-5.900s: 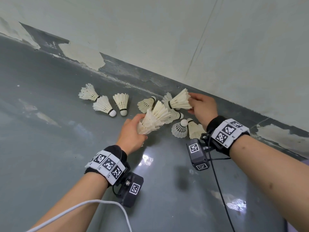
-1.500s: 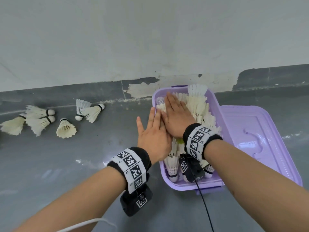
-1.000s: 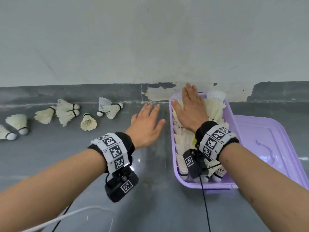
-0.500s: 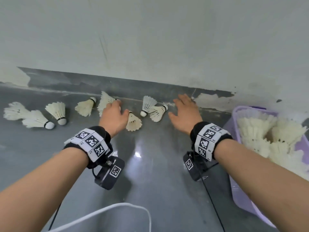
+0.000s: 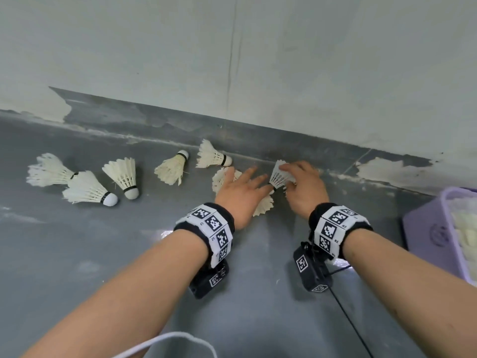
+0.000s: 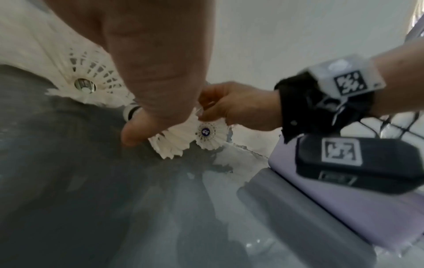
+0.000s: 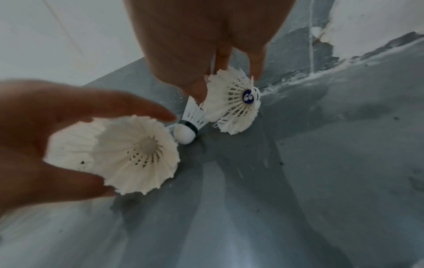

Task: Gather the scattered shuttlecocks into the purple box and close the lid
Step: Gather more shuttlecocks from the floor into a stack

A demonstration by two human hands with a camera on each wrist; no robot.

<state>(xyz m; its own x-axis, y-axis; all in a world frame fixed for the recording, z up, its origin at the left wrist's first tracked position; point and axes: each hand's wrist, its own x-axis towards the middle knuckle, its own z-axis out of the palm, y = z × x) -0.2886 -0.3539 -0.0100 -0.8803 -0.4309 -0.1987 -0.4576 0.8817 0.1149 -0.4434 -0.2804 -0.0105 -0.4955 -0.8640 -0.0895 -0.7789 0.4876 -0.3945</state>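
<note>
at the wall's foot, left hand (image 5: 238, 193) holds a shuttlecock (image 7: 137, 156); right hand (image 5: 304, 188) pinches two shuttlecocks (image 5: 280, 174). five loose shuttlecocks (image 5: 124, 175) lie on floor (image 5: 103, 241) at left. purple box (image 5: 436, 228) at right, part filled.

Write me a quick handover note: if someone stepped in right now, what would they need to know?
Left hand: fingers curled around a shuttlecock on the floor.
Right hand: pinching another shuttlecock near the wall.
Purple box: at the far right, open, already packed with shuttlecocks.
Left to do: five loose shuttlecocks lie further left; collect them plus those in the grip, then close the lid, which is out of view.
</note>
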